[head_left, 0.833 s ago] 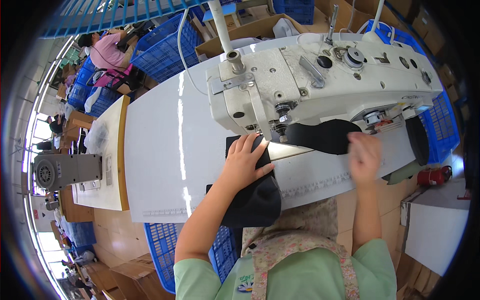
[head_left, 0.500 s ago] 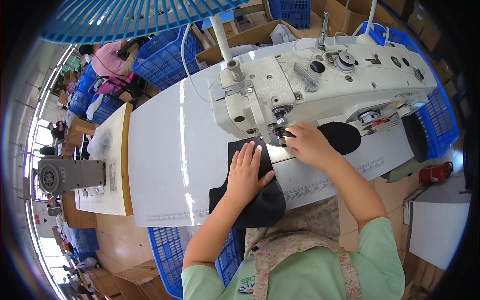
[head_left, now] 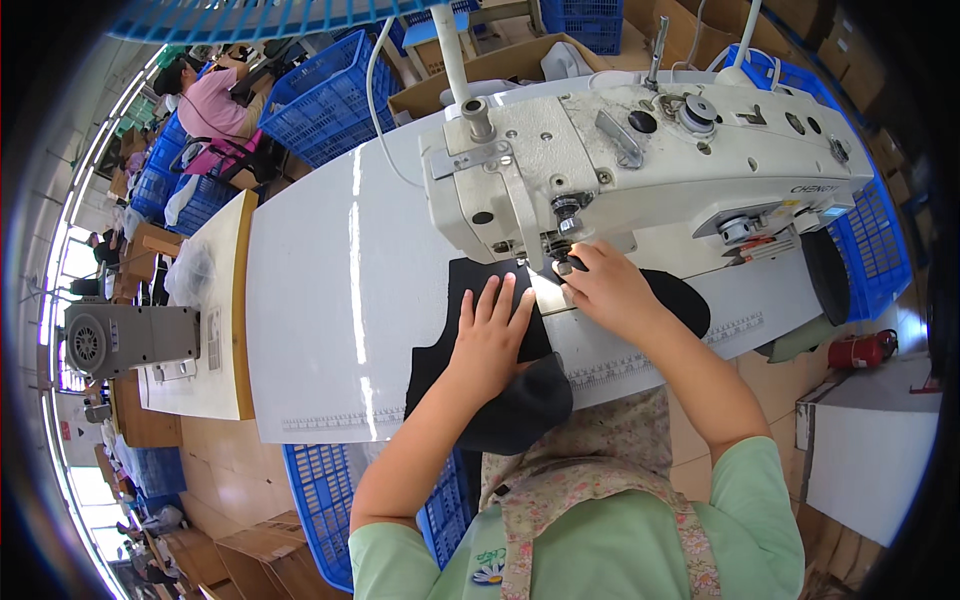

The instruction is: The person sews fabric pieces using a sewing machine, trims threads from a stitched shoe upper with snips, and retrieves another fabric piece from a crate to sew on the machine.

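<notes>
A white sewing machine (head_left: 620, 170) stands on the pale table. My left hand (head_left: 490, 335) lies flat, fingers spread, on a black fabric piece (head_left: 430, 370). The fabric's far edge lies by the presser foot (head_left: 556, 245), and its near part folds over the table's front edge. Close to the right side of the foot, my right hand (head_left: 610, 290) is closed in a pinch. Something small and dark shows at its fingertips, but I cannot make out what. Another black piece with a rounded end (head_left: 678, 300) lies beyond my right wrist, partly hidden by it.
Printed rulers run along the front edge of the table (head_left: 310, 300). A blue crate (head_left: 325, 500) sits below that edge, and more blue crates (head_left: 325, 95) stand behind. At the far left a person in pink (head_left: 212, 105) sits. A red fire extinguisher (head_left: 862, 350) is at right.
The view has shifted slightly. My left hand still lies on the fabric, now slightly nearer the presser foot. The right hand stays pinched by the foot, and its wrist covers more of the rounded piece.
</notes>
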Action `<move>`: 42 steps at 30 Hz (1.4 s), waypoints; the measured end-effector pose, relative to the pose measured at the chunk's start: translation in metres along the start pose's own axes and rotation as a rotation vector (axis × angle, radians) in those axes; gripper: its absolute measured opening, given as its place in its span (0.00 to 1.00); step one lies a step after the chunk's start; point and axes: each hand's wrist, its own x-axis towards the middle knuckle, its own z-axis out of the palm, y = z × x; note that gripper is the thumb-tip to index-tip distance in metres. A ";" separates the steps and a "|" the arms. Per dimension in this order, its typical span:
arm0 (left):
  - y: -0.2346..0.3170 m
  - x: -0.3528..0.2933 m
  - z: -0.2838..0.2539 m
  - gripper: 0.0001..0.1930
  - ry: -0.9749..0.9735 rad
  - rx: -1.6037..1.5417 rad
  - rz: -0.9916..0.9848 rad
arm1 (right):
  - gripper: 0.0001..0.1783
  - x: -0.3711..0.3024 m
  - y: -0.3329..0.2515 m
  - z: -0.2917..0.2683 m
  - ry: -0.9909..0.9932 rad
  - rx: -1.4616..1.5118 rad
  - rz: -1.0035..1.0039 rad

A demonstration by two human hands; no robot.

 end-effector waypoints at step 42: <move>0.031 -0.056 -0.025 0.30 -0.041 -0.326 0.059 | 0.38 -0.087 -0.046 -0.051 -0.388 0.203 -0.062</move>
